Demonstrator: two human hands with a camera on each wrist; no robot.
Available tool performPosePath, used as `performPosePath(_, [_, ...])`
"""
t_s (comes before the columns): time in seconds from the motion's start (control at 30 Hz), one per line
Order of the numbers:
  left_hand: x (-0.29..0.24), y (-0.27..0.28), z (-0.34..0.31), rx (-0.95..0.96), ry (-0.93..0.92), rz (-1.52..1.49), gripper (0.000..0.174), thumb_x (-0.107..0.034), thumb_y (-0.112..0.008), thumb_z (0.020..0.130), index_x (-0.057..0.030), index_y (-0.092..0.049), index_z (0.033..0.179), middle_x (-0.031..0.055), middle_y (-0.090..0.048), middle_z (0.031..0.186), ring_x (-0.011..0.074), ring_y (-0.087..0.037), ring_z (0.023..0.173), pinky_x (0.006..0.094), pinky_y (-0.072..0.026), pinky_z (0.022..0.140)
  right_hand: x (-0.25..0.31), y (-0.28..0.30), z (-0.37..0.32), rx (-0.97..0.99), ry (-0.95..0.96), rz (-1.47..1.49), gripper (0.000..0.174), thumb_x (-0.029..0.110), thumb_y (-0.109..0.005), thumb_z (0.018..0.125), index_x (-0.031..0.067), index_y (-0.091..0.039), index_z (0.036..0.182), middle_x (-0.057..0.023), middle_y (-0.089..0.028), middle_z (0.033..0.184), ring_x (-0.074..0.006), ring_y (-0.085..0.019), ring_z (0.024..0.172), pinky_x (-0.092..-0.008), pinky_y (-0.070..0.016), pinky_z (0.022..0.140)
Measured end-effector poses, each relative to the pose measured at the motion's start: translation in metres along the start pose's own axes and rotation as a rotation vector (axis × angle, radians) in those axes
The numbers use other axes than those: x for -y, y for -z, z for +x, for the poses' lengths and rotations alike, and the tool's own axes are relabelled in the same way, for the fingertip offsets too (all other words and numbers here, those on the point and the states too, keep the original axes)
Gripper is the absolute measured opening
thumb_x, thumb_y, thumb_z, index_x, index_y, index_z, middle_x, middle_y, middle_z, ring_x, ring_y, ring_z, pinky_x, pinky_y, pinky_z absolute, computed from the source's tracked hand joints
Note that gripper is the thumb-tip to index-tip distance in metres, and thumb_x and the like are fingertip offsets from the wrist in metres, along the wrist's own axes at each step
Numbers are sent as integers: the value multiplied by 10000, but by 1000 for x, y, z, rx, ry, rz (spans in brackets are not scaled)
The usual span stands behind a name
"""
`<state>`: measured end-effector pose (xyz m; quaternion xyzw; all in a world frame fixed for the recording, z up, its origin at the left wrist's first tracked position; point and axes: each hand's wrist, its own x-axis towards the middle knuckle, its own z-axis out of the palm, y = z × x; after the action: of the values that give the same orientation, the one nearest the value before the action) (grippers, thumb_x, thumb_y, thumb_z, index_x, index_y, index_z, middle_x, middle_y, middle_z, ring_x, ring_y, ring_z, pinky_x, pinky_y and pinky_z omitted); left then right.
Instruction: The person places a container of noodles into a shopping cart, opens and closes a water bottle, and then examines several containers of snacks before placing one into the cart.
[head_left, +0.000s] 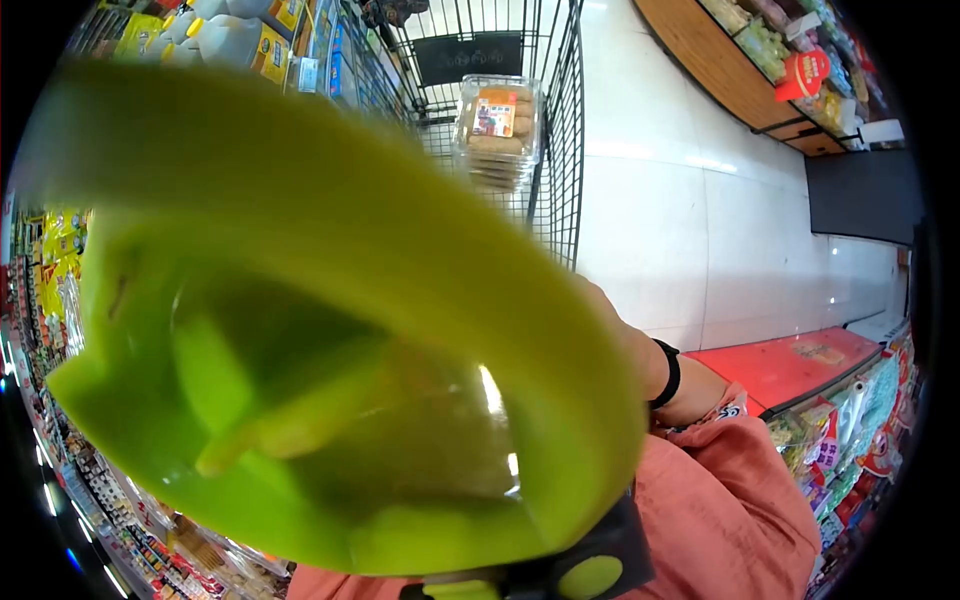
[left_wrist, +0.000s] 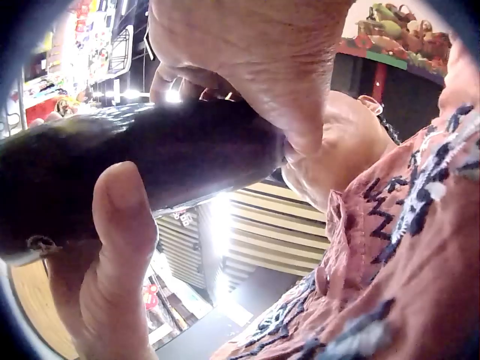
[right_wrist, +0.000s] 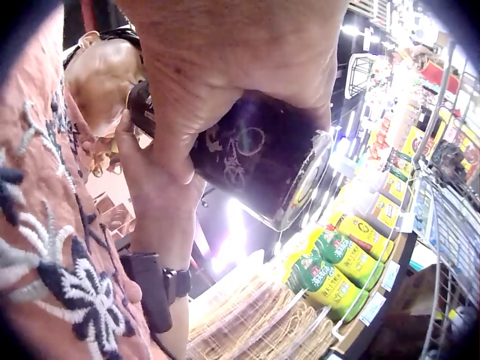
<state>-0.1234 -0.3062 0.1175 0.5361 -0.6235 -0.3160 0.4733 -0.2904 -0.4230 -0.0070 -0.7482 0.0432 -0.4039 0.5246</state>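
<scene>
A dark, glossy bottle [left_wrist: 195,150] lies across the left wrist view. At its narrow end my left hand [left_wrist: 247,52] pinches it with thumb and fingers. My right hand's thumb [left_wrist: 124,206] presses on its body. In the right wrist view my right hand [right_wrist: 240,60] curls round the wide lower part of the bottle [right_wrist: 247,157], and my left hand [right_wrist: 161,187] is at the neck. A large, blurred green object [head_left: 300,250] fills much of the head view, hiding the bottle and most of both hands; part of my right hand [head_left: 615,315] shows beside it.
A wire shopping cart [head_left: 567,140] stands ahead with a clear box of baked goods [head_left: 500,125] in it. Shelves with large jugs [head_left: 235,45] line the left. At right are a wooden display [head_left: 715,70], a red surface [head_left: 790,365] and pale floor tiles [head_left: 650,200].
</scene>
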Motion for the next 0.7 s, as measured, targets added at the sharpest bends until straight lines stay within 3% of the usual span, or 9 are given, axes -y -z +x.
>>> performPosePath(0.07, [1,-2,2,26,-9,-21,223,-241,-393,1054,-121,-508,1203,186,-663,1071,355,-683,985,601,-345,1120,7,5,1,62,-75,-21,688,231,-873,687,11,-541,1248,-144,-621,1145,-368,-621,1011,-430,-513,867])
performPosePath(0.13, [3,-9,12,-3,-78,-59,248,-256,-407,1052,-91,-512,1205,191,-660,1083,353,-671,1012,591,-348,1121,8,7,1,80,-87,15,519,168,-751,839,10,-533,1283,-169,-624,1207,-358,-627,1058,-447,-500,925])
performPosePath(0.2, [4,-6,14,-26,-84,-85,281,-264,-439,1040,-50,-505,1211,204,-650,1096,359,-650,1053,577,-368,1111,5,7,1,79,-79,31,527,166,-750,842,13,-528,1294,-172,-624,1212,-352,-628,1065,-440,-503,928])
performPosePath(0.33, [8,16,12,-64,-37,-124,385,-271,-519,1009,43,-483,1229,238,-625,1126,378,-596,1149,545,-426,1077,-2,4,-3,47,-52,35,712,223,-870,696,18,-528,1286,-151,-624,1162,-344,-627,1036,-404,-523,881])
performPosePath(0.4, [16,30,12,63,5,-15,344,-248,-557,981,42,-514,1160,209,-636,1087,341,-608,1097,500,-468,1012,-3,3,-4,46,-57,40,713,220,-871,695,17,-528,1286,-150,-625,1163,-339,-628,1035,-402,-523,883])
performPosePath(0.47, [39,45,18,337,68,219,206,-198,-592,940,-5,-587,1014,134,-670,992,256,-658,943,426,-525,900,-2,3,-5,52,-71,48,716,218,-872,691,16,-528,1286,-151,-625,1162,-336,-628,1031,-401,-523,882])
performPosePath(0.53, [37,46,29,429,-2,362,130,-161,-615,906,-34,-622,933,81,-687,928,209,-686,852,396,-555,860,-1,3,-5,57,-79,65,721,215,-873,687,16,-526,1287,-150,-625,1161,-335,-627,1032,-401,-523,882])
performPosePath(0.6, [13,46,44,339,-207,411,101,-137,-627,879,-44,-619,916,49,-685,894,200,-692,823,412,-560,893,-2,3,-5,56,-83,68,727,213,-874,682,17,-523,1288,-147,-623,1162,-336,-623,1034,-403,-519,887])
performPosePath(0.7, [9,31,40,96,-281,205,339,-215,-659,873,-17,-508,1103,78,-629,1026,236,-659,929,468,-518,952,-3,0,-8,57,-101,77,736,212,-876,672,20,-521,1288,-141,-619,1170,-342,-617,1037,-407,-511,901])
